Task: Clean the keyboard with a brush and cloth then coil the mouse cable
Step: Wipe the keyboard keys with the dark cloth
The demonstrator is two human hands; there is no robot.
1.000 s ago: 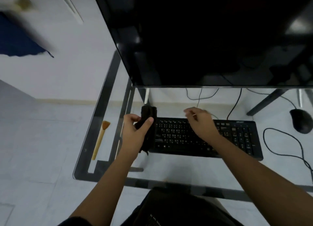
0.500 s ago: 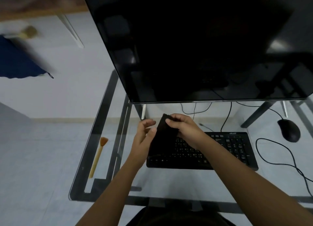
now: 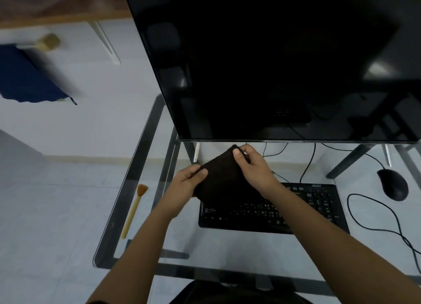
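Observation:
A black cloth [image 3: 222, 178] is stretched flat between both hands, held above the left end of the black keyboard [image 3: 273, 209]. My left hand [image 3: 185, 181] pinches its lower left edge. My right hand [image 3: 252, 167] pinches its upper right corner. The cloth hides the keyboard's top left keys. A wooden-handled brush [image 3: 134, 209] with orange bristles lies on the glass desk [image 3: 227, 249] to the left. The black mouse [image 3: 393, 184] sits at the far right, its cable [image 3: 385, 214] trailing loose in a loop toward the desk's right edge.
A large dark monitor [image 3: 273, 64] hangs over the back of the desk, just above my hands. Thin cables [image 3: 307, 164] run behind the keyboard. The desk's metal frame [image 3: 134, 167] runs along the left edge. A blue item [image 3: 27, 78] lies on the floor far left.
The cloth was bunched in my left hand beside the keyboard. My right hand came over from the keys, took a corner, and the two hands spread the cloth open above the keyboard.

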